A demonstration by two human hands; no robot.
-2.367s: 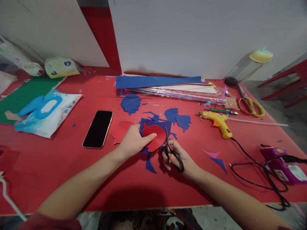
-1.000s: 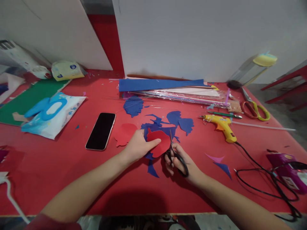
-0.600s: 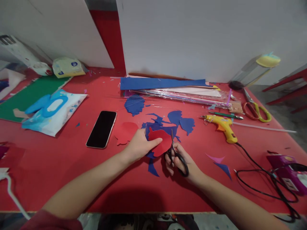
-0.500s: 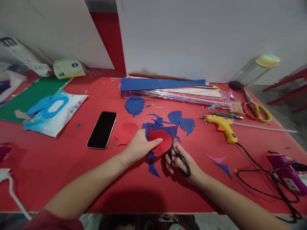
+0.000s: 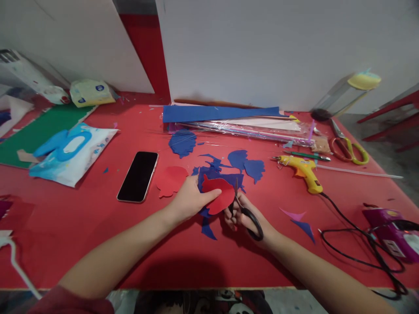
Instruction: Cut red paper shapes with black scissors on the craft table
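My left hand (image 5: pixel 188 198) pinches a red cut-out (image 5: pixel 220 198) with a scalloped edge, thumb on top. Dark blue sheet (image 5: pixel 234 179) shows behind and beneath it; whether the two are held together I cannot tell. In my right hand (image 5: pixel 250 218) is a pair of black-handled scissors (image 5: pixel 253 224), its blades pointing away from me at the right edge of the red piece. A second red cut-out (image 5: pixel 170 179) lies on the table just left of my left hand. Blue scalloped cut-outs (image 5: pixel 182 143) and blue scraps lie beyond my hands.
Left of my hands are a phone (image 5: pixel 138 176) and a wet-wipes pack (image 5: pixel 75 150). To the right lie a yellow glue gun (image 5: pixel 304 172) with its black cord, large scissors (image 5: pixel 348 144) and a purple box (image 5: pixel 391 231). Blue strips (image 5: pixel 219 114) and plastic-wrapped sticks lie along the back.
The scissors have turned very slightly at the red cut-out's right edge. My left hand keeps its hold. The whole view has shifted a little.
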